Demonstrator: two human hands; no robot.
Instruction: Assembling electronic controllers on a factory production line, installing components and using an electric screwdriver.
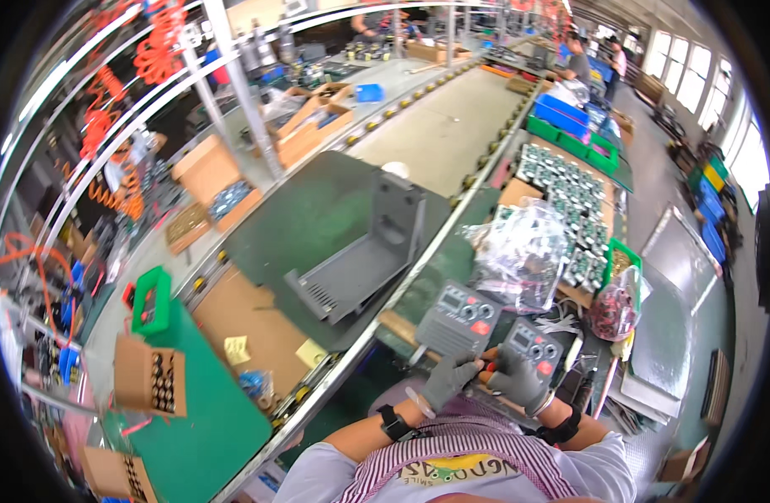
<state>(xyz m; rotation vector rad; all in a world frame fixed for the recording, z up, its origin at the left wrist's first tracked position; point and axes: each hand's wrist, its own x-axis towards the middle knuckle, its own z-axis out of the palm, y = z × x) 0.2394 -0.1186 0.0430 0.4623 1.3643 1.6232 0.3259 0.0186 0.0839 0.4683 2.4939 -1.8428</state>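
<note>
My left hand [450,381] and my right hand [519,381], both in grey gloves with bare fingertips, meet close to my body at the bench edge. Their fingers are pinched together around something small with a reddish spot, too small to make out. Just beyond them lies a grey control panel [454,329] with a small display window, slots and red buttons. A second grey panel [529,342] of the same kind sits right behind my right hand, its lower part covered by that hand.
A grey L-shaped housing [351,272] stands on a dark green board on the roller line. Beyond the panels are a clear plastic bag [521,251], rows of circuit boards [569,189] and green bins [569,144]. A bag of reddish parts [613,314] lies right; cardboard boxes [150,375] stand left.
</note>
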